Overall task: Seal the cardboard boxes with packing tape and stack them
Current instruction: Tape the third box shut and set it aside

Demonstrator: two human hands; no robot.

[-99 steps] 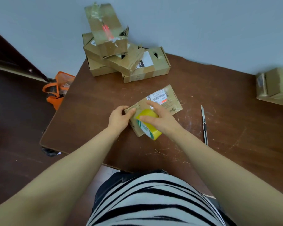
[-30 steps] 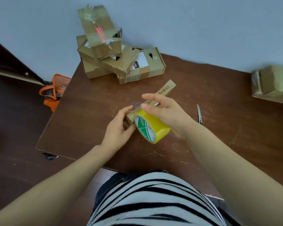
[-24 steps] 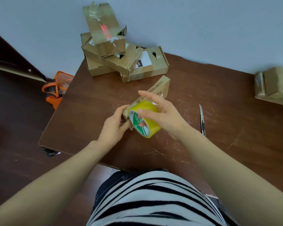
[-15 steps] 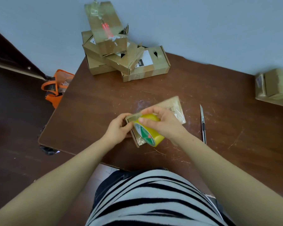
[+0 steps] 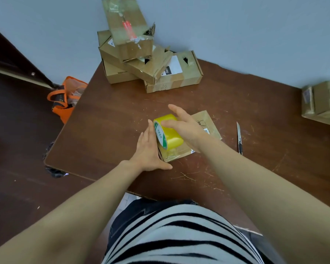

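Right hand [image 5: 186, 127] fingers hold tape [image 5: 171, 137]; left hand [image 5: 149, 152] fingers straight, bracing box [image 5: 206, 121]. Pull tape taut, press seam flat.

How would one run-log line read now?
left hand: flat against box | right hand: holds tape roll on it | knife: right of box

left hand [image 5: 151, 149] flat, right [image 5: 187, 126] maybe curled
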